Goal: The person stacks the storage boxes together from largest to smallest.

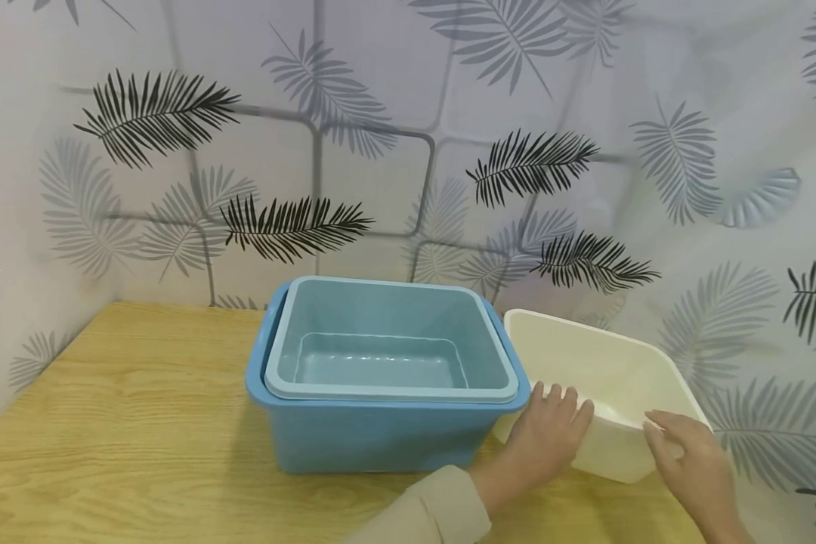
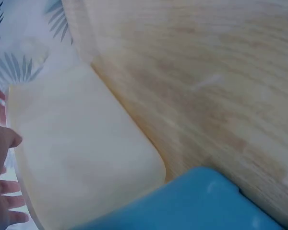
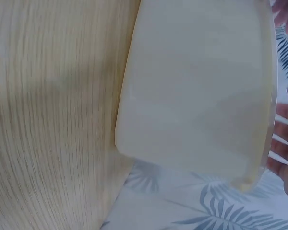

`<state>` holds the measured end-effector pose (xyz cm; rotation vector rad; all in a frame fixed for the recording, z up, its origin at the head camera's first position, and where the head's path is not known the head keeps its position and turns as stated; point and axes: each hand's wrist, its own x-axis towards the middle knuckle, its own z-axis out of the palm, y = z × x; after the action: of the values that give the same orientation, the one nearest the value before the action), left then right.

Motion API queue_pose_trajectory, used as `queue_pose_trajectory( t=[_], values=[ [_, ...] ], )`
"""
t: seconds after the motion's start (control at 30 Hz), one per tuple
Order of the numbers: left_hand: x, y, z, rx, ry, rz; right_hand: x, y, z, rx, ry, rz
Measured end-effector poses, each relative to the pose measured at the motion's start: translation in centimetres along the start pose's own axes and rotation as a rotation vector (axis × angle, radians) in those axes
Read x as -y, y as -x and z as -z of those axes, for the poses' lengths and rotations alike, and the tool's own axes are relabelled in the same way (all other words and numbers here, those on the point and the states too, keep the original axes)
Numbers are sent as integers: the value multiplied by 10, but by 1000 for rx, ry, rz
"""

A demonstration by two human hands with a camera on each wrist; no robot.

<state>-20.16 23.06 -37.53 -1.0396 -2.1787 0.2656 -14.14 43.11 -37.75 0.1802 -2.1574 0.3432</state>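
Note:
A cream plastic basin [image 1: 585, 355] stands at the right of the table, its near wall facing me. My left hand [image 1: 551, 427] is at that basin's near rim on the left, fingers extended over it; in the left wrist view the thumb [image 2: 10, 137] overlaps the outer wall. Farther right, my right hand [image 1: 697, 465] is at the same rim, with a gap between thumb and forefinger. Its fingers [image 3: 284, 129] are spread beside the rim in the right wrist view. Left of the cream basin, a light blue basin [image 1: 391, 394] sits nested in a darker blue basin [image 1: 381, 438].
Beneath the basins is a wood-grain table [image 1: 122, 423]. A leaf-patterned cloth or wall covering [image 1: 381, 181] rises behind the table and along its right side. The darker blue basin's right end is close against the cream basin.

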Motion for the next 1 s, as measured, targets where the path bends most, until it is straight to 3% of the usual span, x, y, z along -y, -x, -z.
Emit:
queue_pose_trajectory(
  t=[0.07, 0.17, 0.27, 0.43, 0.53, 0.7, 0.87, 1.0],
  values=[
    [3, -2, -1, 44, -23, 5, -7, -1, 3, 95, -24, -27],
    [7, -4, -3, 175, -77, 11, -15, -2, 5, 260, -39, -74],
    [9, -6, -5, 246, -111, 11, -22, 1, 3, 336, -20, -66],
    [9, -5, -6, 170, -80, -14, -33, 5, 0, 214, 92, 80],
    [8, -5, -6, 124, -59, -39, -37, 3, 2, 183, 142, 118],
    [6, -6, -5, 72, -30, -11, -37, 0, 10, 239, 189, 86],
    [4, -8, 3, 114, 96, 94, -33, 2, 16, 286, 221, 12],
    [1, -8, 10, 147, 168, 127, -33, 8, 20, 234, 217, 19]
  ],
)
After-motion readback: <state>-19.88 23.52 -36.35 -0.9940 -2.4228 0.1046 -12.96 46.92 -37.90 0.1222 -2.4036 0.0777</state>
